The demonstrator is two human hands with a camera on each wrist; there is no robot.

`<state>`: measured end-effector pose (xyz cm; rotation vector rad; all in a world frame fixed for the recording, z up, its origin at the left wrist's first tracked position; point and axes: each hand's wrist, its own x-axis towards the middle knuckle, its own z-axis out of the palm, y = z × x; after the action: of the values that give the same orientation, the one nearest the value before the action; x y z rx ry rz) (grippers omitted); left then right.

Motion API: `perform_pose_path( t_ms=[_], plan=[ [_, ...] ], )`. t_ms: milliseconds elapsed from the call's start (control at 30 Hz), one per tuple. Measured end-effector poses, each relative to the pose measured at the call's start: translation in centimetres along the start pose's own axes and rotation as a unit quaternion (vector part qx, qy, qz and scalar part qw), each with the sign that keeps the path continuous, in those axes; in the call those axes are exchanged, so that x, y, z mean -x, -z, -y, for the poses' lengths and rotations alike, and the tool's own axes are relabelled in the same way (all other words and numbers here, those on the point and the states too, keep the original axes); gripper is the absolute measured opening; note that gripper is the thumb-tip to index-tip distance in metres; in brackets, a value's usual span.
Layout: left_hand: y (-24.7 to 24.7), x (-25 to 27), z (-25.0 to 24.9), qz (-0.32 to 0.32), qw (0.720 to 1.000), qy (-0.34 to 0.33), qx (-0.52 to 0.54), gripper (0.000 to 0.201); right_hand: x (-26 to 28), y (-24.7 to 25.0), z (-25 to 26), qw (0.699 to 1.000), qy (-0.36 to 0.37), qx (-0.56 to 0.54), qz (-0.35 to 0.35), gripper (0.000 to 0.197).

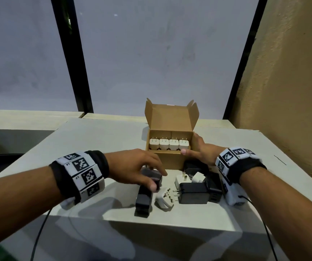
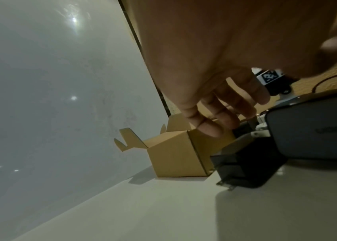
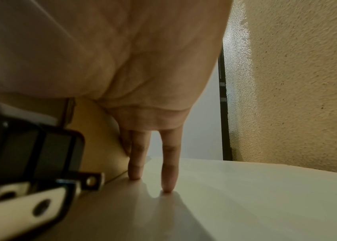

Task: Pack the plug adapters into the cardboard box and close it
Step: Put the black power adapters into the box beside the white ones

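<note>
Left hand (image 1: 136,166) fingers curled around a black adapter (image 1: 151,178) on the table (image 1: 95,140); right hand (image 1: 200,151), fingers straight, braces the open cardboard box (image 1: 170,160) just ahead, four white adapters (image 1: 169,144) inside

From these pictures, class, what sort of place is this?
Probably a makeshift indoor packing station: a plain white table by a textured wall, an open cardboard box, loose plug adapters.

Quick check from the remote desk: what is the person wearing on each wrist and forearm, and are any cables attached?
Both forearms are bare, without sleeves. The left wrist band is black, wrapped with white blocks carrying black square-pattern tags. The right wrist band looks the same. A thin dark cable trails below the left wrist, another cable below the right.
</note>
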<state>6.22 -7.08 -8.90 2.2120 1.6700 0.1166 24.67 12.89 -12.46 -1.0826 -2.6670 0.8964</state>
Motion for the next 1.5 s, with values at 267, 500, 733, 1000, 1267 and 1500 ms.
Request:
perform_pose_path(
  t_ms=[267,500,733,1000,1267,1500],
  plan=[
    [-1.6,1.5,-1.0,0.039,0.999,-0.012,-0.01,0.093,0.0,-0.1,0.1,1.0,0.001,0.001,-0.009,0.089],
    [-1.9,2.3,-1.1,0.001,1.0,0.006,0.011,0.086,1.0,0.3,0.8,1.0,0.008,0.026,-0.013,0.084],
    [1.5,1.0,-1.2,-0.127,0.989,-0.002,0.075,0.087,0.8,0.3,0.9,1.0,0.004,0.014,-0.005,0.086],
    [4.9,-4.7,1.4,-0.241,0.965,0.1,0.019,0.08,0.2,0.1,0.2,1.0,0.006,0.003,-0.011,0.09],
    [4.2,-7.6,3.8,-0.116,0.979,0.164,-0.04,0.05,-0.2,0.2,0.0,1.0,-0.008,0.019,0.01,0.108],
    [3.9,-8.0,4.2,-0.053,0.983,0.155,-0.083,0.031,-0.3,0.2,-0.4,0.999,-0.018,0.032,0.013,0.096]
  ],
)
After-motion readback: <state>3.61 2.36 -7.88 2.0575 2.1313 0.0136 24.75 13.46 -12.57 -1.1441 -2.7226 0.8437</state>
